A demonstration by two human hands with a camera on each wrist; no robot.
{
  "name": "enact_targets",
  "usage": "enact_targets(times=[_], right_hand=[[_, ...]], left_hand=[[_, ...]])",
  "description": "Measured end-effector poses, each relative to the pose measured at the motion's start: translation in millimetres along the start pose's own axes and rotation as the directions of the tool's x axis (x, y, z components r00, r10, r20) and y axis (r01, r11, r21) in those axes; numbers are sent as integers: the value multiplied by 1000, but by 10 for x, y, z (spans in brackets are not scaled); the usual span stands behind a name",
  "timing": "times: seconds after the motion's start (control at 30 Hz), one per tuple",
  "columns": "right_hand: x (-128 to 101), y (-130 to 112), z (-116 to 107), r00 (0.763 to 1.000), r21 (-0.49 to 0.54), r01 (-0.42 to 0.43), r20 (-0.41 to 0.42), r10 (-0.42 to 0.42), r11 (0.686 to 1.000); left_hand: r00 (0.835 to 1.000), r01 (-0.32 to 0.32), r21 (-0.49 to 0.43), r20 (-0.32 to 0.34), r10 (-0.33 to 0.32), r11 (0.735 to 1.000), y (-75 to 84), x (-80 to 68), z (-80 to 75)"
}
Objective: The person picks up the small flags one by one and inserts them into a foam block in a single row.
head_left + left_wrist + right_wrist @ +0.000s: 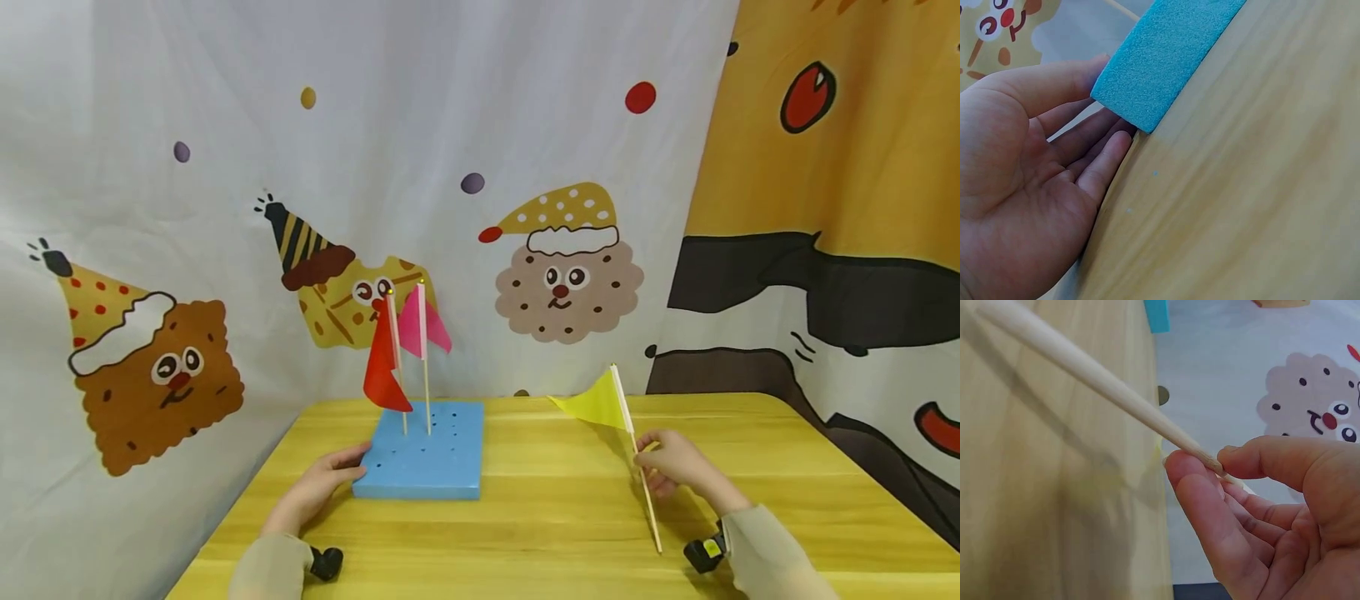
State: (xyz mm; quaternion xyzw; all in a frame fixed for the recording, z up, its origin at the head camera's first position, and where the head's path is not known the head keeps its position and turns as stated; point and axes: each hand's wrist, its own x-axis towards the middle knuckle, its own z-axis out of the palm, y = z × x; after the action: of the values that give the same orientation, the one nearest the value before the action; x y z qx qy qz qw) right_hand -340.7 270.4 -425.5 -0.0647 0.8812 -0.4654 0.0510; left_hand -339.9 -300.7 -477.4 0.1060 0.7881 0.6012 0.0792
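Observation:
At the left side of a blue foam block (420, 479) rests my left hand (324, 483), its fingers extended. The left wrist view shows the fingertips (1124, 145) right at the block's (1160, 62) corner. A red flag (384, 367) and a pink flag (422, 329) stand on thin sticks in the block, whose top has several small holes. To the right, my right hand (671, 462) holds a yellow flag (603, 404), tilted, pennant up and to the left. Thumb and index finger pinch its wooden stick (1116, 390), whose lower end points toward the front.
A wooden table (547, 533) carries the block. Behind it hangs a white curtain (420, 100) with cartoon biscuits, and a patterned orange cloth (885, 183) is at the right. Small black wrist devices (705, 552) sit on both forearms.

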Motion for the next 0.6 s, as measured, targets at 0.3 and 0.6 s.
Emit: enact_targets(times=[0.3,0.6], right_hand=[[74,-201,-123,997,-5,66,26,-66,998],[103,-477,-224,995,-21,98,17,-98,995]], left_hand=[[1000,8,-8,-4,-8,1000,-5,29,1],[1000,6,-1,6,-6,1000,0,22,-21]])
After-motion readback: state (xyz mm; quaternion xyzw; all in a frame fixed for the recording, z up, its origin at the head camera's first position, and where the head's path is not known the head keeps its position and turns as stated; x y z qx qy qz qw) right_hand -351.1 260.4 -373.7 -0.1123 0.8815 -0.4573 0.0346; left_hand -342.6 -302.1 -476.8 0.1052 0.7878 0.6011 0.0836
